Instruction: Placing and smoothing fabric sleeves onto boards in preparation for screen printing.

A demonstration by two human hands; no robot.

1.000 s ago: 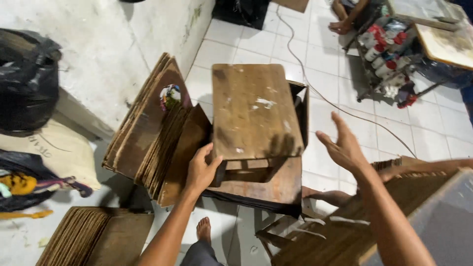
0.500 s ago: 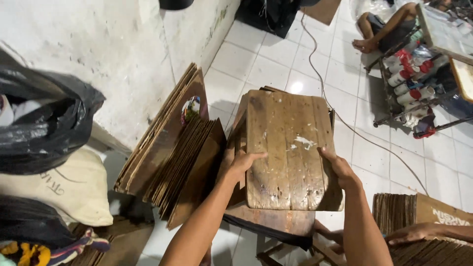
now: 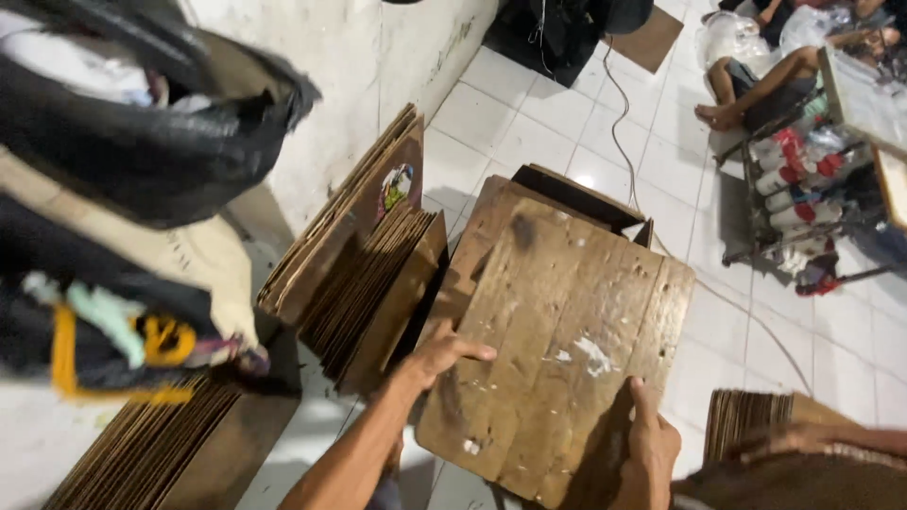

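Observation:
A worn wooden board (image 3: pixel 557 321) with white paint flecks, the top of a low stool or stand, fills the middle of the head view, tilted. My left hand (image 3: pixel 439 354) grips its left edge, thumb on top. My right hand (image 3: pixel 647 444) holds its near right edge from below. Under and behind the board lie more brown boards and a dark open box (image 3: pixel 581 194).
Stacks of flattened brown cardboard (image 3: pixel 364 250) lean against the white wall at left, with more cardboard sheets (image 3: pixel 151 449) at bottom left. Black bags (image 3: pixel 142 113) sit top left. Another person's hand (image 3: pixel 803 439) rests on a cardboard stack (image 3: pixel 751 416) at right. A rack of bottles (image 3: pixel 794 175) stands far right.
The view has swung left and closer. The wooden board has tilted and turned. My right hand has slid from its right side down to the near edge; my left hand stays on the left edge.

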